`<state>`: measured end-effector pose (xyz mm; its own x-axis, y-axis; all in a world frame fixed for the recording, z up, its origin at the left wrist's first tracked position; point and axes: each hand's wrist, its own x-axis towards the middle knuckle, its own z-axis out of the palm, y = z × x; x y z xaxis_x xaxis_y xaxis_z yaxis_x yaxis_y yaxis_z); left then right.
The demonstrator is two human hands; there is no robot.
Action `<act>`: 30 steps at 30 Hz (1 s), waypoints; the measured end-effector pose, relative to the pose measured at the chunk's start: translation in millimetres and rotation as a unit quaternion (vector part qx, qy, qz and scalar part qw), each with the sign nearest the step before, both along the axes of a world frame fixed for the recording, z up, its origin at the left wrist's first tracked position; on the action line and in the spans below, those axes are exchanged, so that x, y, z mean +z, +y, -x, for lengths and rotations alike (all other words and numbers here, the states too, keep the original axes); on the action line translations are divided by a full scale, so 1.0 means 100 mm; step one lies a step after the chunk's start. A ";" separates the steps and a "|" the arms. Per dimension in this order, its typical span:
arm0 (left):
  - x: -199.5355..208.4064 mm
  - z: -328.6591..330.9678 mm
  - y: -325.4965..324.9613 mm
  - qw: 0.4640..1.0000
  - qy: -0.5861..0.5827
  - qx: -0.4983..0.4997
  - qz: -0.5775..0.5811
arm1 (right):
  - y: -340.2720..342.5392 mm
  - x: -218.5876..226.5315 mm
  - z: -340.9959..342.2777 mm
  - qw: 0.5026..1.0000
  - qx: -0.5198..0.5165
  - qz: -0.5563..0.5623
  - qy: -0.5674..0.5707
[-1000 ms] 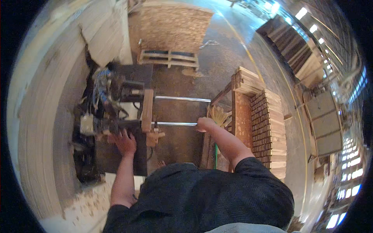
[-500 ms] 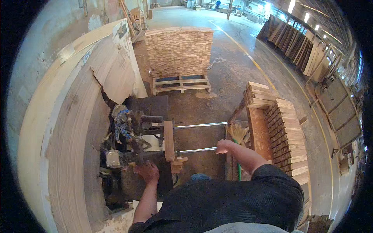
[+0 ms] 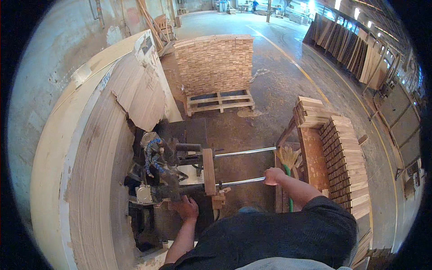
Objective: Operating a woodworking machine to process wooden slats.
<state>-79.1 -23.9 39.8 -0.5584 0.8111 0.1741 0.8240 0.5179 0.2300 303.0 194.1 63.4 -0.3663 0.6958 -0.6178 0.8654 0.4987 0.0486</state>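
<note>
A dark machine with blue coiled hoses stands on my left. Two shiny metal rods run from it to the right, past an upright wooden block. My right hand is closed round the right end of the nearer rod. Low beside the machine, my left hand has its fingers on a short wooden strip. The machine's dark parts partly hide those fingertips. Small wooden pieces sit at the foot of the block.
Stacked wooden strips lie on a worn bench at the right. A broom with a green handle leans beside it. Ahead, a tall wood stack rests on a pallet. A large board curves along the left.
The whole view has shifted slightly, so the scene sits further right and lower. Both hands stay at about the same places on the strip and the rod.
</note>
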 end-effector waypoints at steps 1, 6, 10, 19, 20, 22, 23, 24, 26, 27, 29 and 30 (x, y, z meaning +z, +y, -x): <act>0.02 -0.01 0.00 1.000 -0.010 0.012 0.012 | -0.01 0.01 0.00 1.000 0.006 0.004 0.016; 0.09 -0.04 0.00 0.996 -0.075 0.038 0.028 | -0.04 0.08 -0.01 0.999 -0.031 -0.018 0.031; 0.06 0.00 -0.02 0.996 0.061 0.000 0.059 | -0.08 0.12 0.00 0.998 -0.033 -0.029 0.055; -0.16 0.15 -0.08 0.996 0.064 -0.044 -0.035 | -0.15 0.27 0.01 0.997 -0.037 -0.026 0.056; -0.19 0.15 -0.08 0.999 -0.020 -0.028 0.015 | -0.15 0.26 0.00 0.997 -0.032 -0.035 0.062; -0.23 0.16 -0.09 1.000 -0.018 -0.015 0.012 | -0.15 0.21 -0.01 0.996 -0.027 -0.044 0.071; -0.25 0.17 -0.09 0.999 -0.023 -0.017 0.030 | -0.14 0.19 -0.01 0.996 -0.042 -0.046 0.064; -0.26 0.17 -0.10 0.999 -0.020 -0.011 0.031 | -0.14 0.16 -0.02 0.996 -0.063 -0.047 0.043; -0.28 0.16 -0.11 0.996 0.084 -0.038 0.003 | -0.13 0.12 -0.04 0.995 -0.050 -0.050 0.064; -0.27 0.16 -0.11 0.996 0.084 -0.037 0.003 | -0.12 0.10 -0.05 0.996 -0.050 -0.051 0.057; -0.22 0.14 -0.10 0.995 0.084 -0.012 0.043 | -0.10 0.08 -0.06 0.996 -0.040 -0.048 0.071; -0.18 0.13 -0.10 0.994 0.111 -0.009 0.010 | -0.10 0.07 -0.06 0.996 -0.044 -0.046 0.059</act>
<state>-92.2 -33.9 21.9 -0.4928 0.8254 0.2754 0.8628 0.5045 0.0319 309.1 183.6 69.9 -0.3670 0.7803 -0.5064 0.9082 0.4183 -0.0137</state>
